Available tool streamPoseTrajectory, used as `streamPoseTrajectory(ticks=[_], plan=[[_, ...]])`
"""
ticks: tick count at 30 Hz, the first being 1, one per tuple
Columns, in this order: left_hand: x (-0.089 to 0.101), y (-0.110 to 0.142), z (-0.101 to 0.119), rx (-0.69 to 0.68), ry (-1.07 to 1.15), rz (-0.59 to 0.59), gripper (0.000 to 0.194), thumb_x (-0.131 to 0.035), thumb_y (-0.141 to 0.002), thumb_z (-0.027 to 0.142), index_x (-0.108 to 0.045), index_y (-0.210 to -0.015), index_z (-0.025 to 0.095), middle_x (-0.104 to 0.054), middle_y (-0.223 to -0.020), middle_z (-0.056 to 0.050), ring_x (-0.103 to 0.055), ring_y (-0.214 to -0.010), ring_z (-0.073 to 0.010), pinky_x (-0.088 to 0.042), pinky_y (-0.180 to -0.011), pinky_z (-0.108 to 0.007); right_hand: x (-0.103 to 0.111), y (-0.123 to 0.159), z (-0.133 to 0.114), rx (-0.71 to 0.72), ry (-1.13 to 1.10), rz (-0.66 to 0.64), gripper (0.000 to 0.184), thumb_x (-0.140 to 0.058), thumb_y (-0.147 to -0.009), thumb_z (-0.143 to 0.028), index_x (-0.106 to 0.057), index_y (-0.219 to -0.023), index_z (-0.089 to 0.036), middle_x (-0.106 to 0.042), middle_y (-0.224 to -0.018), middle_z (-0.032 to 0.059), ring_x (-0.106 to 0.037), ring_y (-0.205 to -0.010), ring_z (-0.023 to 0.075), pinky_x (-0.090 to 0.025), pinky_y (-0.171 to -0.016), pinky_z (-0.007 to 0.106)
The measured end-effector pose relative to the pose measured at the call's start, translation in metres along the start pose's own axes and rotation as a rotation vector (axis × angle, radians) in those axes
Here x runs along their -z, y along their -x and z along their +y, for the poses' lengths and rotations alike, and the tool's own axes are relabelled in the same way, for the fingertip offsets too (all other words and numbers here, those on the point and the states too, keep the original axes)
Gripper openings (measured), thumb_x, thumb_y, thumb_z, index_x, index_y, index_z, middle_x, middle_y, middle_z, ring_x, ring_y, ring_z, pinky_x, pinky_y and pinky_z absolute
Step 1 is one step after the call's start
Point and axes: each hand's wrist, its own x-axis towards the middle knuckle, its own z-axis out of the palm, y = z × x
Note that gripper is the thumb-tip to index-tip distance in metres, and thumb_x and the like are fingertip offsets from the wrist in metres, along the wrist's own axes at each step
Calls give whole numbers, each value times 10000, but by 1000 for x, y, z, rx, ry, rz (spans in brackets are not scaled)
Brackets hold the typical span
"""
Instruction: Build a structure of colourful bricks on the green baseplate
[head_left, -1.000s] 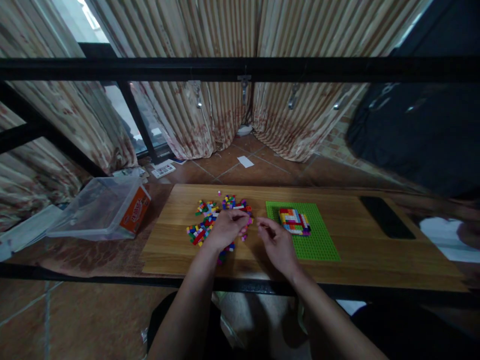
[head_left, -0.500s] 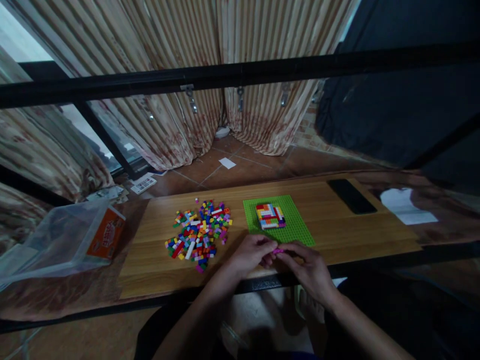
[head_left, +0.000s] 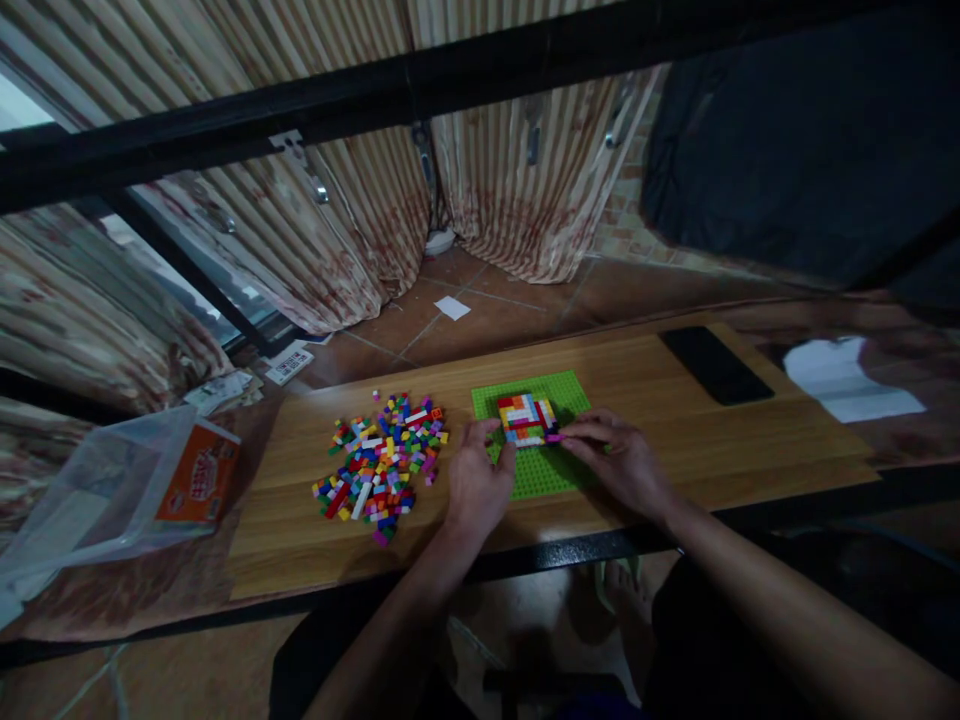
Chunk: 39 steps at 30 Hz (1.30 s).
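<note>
A block of many-coloured toy bricks stands on the green baseplate. My right hand pinches a small magenta brick at the block's near right corner; whether the brick is pressed on or only touching, I cannot tell. At the left edge of the baseplate is my left hand, thumb and fingers apart, close to the block's left side. It holds nothing that I can see. Left of it, a loose pile of small bricks in many colours is spread on the wooden board.
A clear plastic box with an orange label stands beyond the board's left end. A black phone lies toward the right, and a white paper is past it. A black rail runs across behind the board.
Both hands went from the pile to in front of the baseplate, holding the magenta brick together. Since then the right hand has carried it to the block, and the left hand has let go.
</note>
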Motion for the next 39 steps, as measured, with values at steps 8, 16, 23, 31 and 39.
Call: streamPoseTrajectory(ticks=[8,16,23,31,39], plan=[[-22,-7,2,-74,-61,14,408,-590,-808,208,-553,-1213,185,-569,-1228,-107,-519,-1190,-237,-412,-1056,-388,-9,-7,9,-50,-92,-24,129,-670,-821,-379,-753,-865,-290,-573,-1096,42,-575,-1065,206,-482,-920,389],[-31,-6,1,-103,-27,-13,405,-593,-806,175,-548,-1208,167,-545,-1250,-115,-540,-1163,-228,-435,-1040,-382,-7,-8,7,-12,-71,-90,118,-635,-854,-333,-739,-885,-287,-560,-1131,47,-580,-1075,212,-486,-902,386],[-37,-8,2,-91,-73,51,356,-619,-831,288,-544,-1165,191,-574,-1168,-97,-553,-1113,-230,-453,-987,-385,-16,-10,8,-61,-158,4,96,-665,-815,-332,-731,-822,-263,-608,-1037,45,-594,-1031,204,-465,-913,388],[-46,-11,5,-1,-74,111,433,-696,-768,355,-536,-1138,198,-575,-1155,-100,-558,-1110,-252,-463,-937,-395,-20,-11,8,-210,-324,-7,167,-715,-740,-374,-697,-821,-228,-653,-842,16,-592,-755,166,-483,-743,346],[-45,-11,6,5,-66,100,415,-690,-768,336,-534,-1127,196,-580,-1135,-99,-553,-1114,-255,-455,-942,-400,-15,-16,6,-375,-440,-24,204,-714,-705,-402,-698,-811,-228,-684,-800,9,-604,-738,165,-480,-742,342]])
